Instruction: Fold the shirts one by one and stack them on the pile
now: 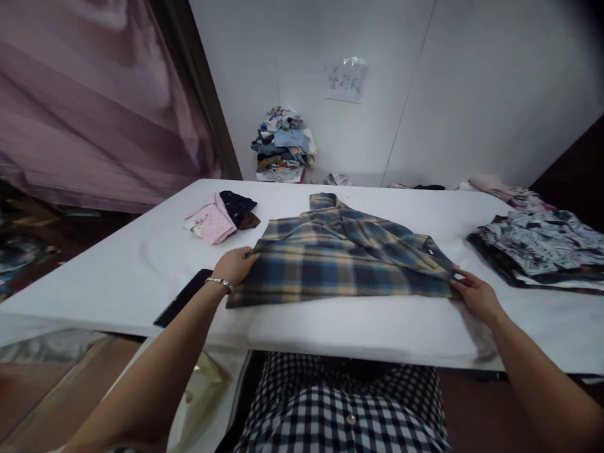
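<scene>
A blue, yellow and grey plaid shirt (pixel 325 267) lies partly folded on the white-covered table (pixel 117 277), its collar toward the far side. My left hand (pixel 236 265) pinches the shirt's left edge, fingers closed on the cloth. At the opposite edge, near the lower right corner, my right hand (pixel 476 294) grips the fabric between thumb and fingers. The cloth is stretched out flat between both hands.
Left of the shirt lie small pink and dark folded garments (pixel 217 220). A dark flat device (pixel 184 299) sits beside my left forearm. Folded clothes (pixel 547 245) are stacked at the right. A clothes pile (pixel 285 148) rises by the wall, below a paper sign (pixel 346 80).
</scene>
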### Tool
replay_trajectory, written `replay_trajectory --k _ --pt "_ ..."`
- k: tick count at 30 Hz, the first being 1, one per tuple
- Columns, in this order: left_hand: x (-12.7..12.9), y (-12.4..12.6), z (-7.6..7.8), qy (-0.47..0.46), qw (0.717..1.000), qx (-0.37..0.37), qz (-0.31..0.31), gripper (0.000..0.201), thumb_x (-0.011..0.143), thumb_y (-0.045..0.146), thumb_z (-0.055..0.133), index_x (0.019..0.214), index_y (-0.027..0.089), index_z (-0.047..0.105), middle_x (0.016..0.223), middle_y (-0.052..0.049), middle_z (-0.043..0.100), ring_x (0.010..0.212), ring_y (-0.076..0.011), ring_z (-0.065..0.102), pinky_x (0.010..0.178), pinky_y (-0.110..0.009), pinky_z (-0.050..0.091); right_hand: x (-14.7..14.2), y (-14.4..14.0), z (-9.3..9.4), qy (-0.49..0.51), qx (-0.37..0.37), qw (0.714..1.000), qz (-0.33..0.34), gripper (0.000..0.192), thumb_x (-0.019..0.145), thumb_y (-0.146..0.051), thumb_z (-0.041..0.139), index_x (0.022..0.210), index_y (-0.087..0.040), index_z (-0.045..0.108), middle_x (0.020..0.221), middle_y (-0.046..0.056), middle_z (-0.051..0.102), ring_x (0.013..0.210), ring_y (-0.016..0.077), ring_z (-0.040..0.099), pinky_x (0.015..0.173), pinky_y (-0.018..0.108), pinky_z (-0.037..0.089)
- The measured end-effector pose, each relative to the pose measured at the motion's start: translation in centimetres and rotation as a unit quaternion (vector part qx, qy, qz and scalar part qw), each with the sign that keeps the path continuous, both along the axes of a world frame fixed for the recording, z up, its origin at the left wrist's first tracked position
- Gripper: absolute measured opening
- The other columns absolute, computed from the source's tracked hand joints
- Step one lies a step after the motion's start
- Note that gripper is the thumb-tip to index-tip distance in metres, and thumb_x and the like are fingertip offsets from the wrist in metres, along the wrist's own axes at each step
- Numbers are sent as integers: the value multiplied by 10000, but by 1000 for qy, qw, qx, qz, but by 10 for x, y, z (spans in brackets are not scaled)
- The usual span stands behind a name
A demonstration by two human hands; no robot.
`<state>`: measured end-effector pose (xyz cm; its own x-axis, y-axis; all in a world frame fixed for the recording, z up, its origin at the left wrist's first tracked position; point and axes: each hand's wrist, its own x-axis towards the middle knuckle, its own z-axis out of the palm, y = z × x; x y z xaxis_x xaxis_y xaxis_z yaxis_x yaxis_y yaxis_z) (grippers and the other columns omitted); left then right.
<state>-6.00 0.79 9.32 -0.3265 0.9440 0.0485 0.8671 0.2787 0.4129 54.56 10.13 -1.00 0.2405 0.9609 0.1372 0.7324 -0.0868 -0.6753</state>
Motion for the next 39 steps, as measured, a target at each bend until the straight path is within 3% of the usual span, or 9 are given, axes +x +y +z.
replay_trajectory --k 4,8,12,14,18,26,31,35,39 --pt "-6 5 -32 -7 998 57 -17 199 755 367 518 689 225 642 856 -55 676 859 -234 600 781 -307 442 -6 -5 7 118 -4 993 1 591 622 -474 647 1105 -134 650 638 15 620 548 158 557 510 282 441" --pt "5 -5 -30 -107 976 186 -25 203 748 377 525 789 230 659 901 -36 681 926 -225 598 864 -305 449 -10 -9 13 195 30 980 -14 584 593 -457 699 1077 -134 654 611 -6 577 529 130 519 470 250 423" --pt "7 -13 -28 -313 945 85 31 285 758 463 519 822 215 644 716 -12 664 718 -210 616 653 -302 498 -9 -9 14 203 25 979 -12 572 574 -444 716 1052 -133 661 605 3 585 527 137 527 456 250 431" --pt "3 -14 -34 -331 942 -4 49 234 719 441 567 718 217 633 669 -18 661 683 -214 621 623 -303 500 -8 -8 12 188 25 982 -15 562 574 -447 713 1040 -135 666 605 3 587 524 139 529 453 251 433" --pt "-3 -16 -45 -318 941 -75 84 258 719 469 566 623 232 603 699 -40 686 734 -228 652 678 -310 513 -5 -7 10 166 14 986 -5 563 604 -453 690 1065 -131 659 617 1 595 542 138 537 484 255 443" --pt "0 -39 -47 -280 959 -33 12 638 580 480 715 1144 210 586 1069 -66 696 1012 -269 633 853 -332 505 1 -7 8 122 -22 991 53 653 656 -506 658 1194 -139 606 667 14 622 564 151 556 511 275 449" --pt "-2 -39 -54 -162 986 -18 43 582 665 437 624 1196 205 577 1078 -80 690 997 -269 639 857 -334 490 7 0 10 69 -34 997 32 599 666 -487 607 1156 -143 617 646 18 621 549 176 556 521 304 430" --pt "-9 -33 -41 -96 992 -70 52 504 704 526 595 1084 197 640 914 -86 714 877 -276 663 742 -325 492 9 5 17 -91 -64 993 45 500 698 -432 544 1127 -190 631 797 80 691 621 228 608 570 343 439" --pt "-25 -9 -19 8 993 -7 116 481 810 575 445 1029 205 662 841 -83 711 828 -267 653 674 -315 451 -22 2 26 -153 68 983 74 474 764 -479 492 1151 -229 607 1107 99 660 777 257 640 698 374 493"
